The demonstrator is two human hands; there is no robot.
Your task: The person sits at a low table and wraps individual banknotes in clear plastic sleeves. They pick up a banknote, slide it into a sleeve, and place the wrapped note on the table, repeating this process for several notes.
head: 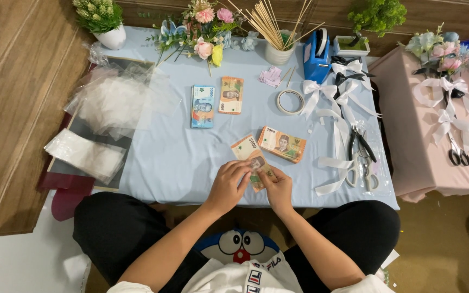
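— What are the hands doing?
— Both are pinching one banknote [257,167] at the table's [169,163] near edge, the left hand [228,187] at its seven o'clock, the right hand [279,190] at its five o'clock. Its long axis is running eleven to five.
— Which grip is nearer?
— Both are touching it.
— Anything crowding them?
— A banknote stack [281,144] is lying just beyond at one o'clock, white ribbons [338,135] and pliers [360,145] at three.

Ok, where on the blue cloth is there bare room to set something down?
Bare cloth lies left of the hands, between the clear plastic bags and the orange note stack. A smaller patch sits between the blue note stack and the tape roll. The right edge is crowded with white ribbon bows and pliers.
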